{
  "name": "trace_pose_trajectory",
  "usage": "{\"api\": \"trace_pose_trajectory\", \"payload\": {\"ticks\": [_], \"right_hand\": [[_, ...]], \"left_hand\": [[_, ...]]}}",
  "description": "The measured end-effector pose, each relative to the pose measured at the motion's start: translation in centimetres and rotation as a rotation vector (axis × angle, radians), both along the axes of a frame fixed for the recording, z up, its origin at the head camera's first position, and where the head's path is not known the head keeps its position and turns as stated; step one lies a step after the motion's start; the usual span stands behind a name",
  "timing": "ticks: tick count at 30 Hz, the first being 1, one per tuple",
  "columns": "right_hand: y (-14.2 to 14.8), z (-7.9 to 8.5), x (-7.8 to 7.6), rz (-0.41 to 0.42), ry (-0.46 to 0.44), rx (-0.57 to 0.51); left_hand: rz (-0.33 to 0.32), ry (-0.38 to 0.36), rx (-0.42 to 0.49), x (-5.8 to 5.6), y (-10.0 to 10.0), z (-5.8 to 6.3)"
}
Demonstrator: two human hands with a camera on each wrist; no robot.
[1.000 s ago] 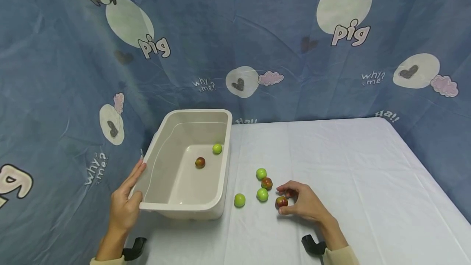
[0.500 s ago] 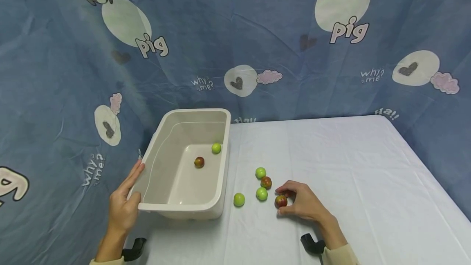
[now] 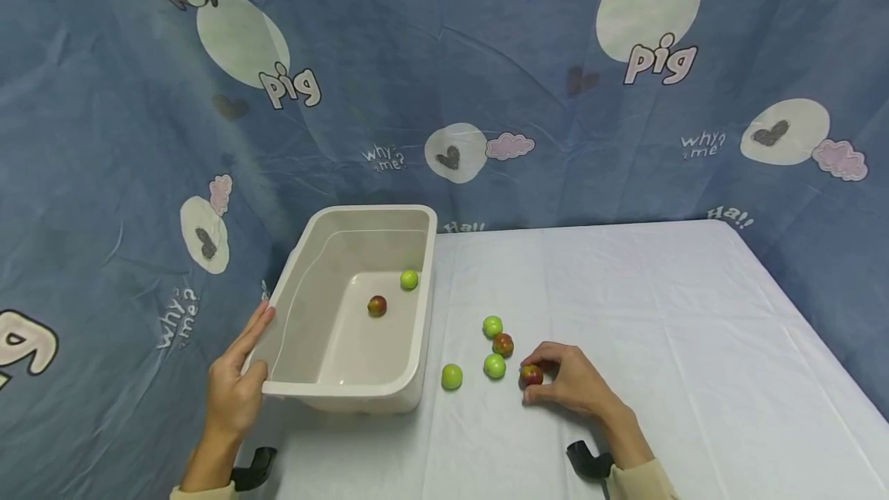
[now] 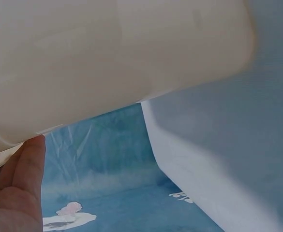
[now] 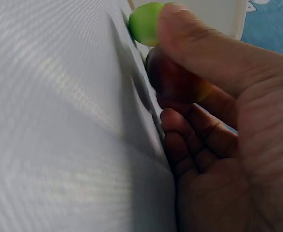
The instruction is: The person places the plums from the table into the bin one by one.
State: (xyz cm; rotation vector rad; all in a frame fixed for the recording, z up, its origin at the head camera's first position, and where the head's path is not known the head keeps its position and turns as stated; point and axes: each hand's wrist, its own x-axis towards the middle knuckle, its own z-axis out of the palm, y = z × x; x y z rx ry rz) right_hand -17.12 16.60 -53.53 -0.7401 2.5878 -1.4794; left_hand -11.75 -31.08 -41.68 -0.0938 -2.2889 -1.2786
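Observation:
My left hand (image 3: 236,392) grips the near-left corner of a cream plastic basin (image 3: 347,390), thumb over the rim and fingers along the outer side. In the left wrist view, the fingers (image 4: 27,169) reach up to the basin's edge. My right hand (image 3: 572,383) pinches a small round red-brown fruit (image 3: 531,376) between thumb and fingers, close over the white cloth. The right wrist view has this fruit (image 5: 172,79) dark and partly covered by the thumb. Left of that hand lie a green fruit (image 3: 495,366), another red-brown fruit (image 3: 503,344) and a second green fruit (image 3: 492,326).
One more green fruit (image 3: 451,376) lies beside the basin's right wall. Inside the basin are a green fruit (image 3: 409,279) and a red-brown fruit (image 3: 377,305). A white cloth (image 3: 660,346) covers the table, and a blue printed curtain (image 3: 389,60) hangs behind it.
My right thumb and fingers have drawn together on the red-brown fruit, which has shifted slightly away from me. The left hand and basin stay put.

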Motion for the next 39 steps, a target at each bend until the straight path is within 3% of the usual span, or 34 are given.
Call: {"api": "trace_pose_trajectory", "payload": {"ticks": [12,20,26,39], "right_hand": [[-0.5,1.2,-0.1,0.021,-0.058,-0.085],[-0.8,1.6,-0.3,0.036,-0.134,-0.251],[-0.6,2.1,-0.7,0.065,-0.112,-0.312],[-0.4,4.0,-2.1,0.055,-0.085,-0.281]], "left_hand": [[0.000,-0.013,-0.003,0.0,0.0,-0.3],[-0.005,-0.007,0.001,0.1,-0.1,-0.5],[-0.014,0.019,0.003,0.2,-0.1,-0.5],[-0.014,0.042,-0.003,0.0,-0.3,-0.3]]}}
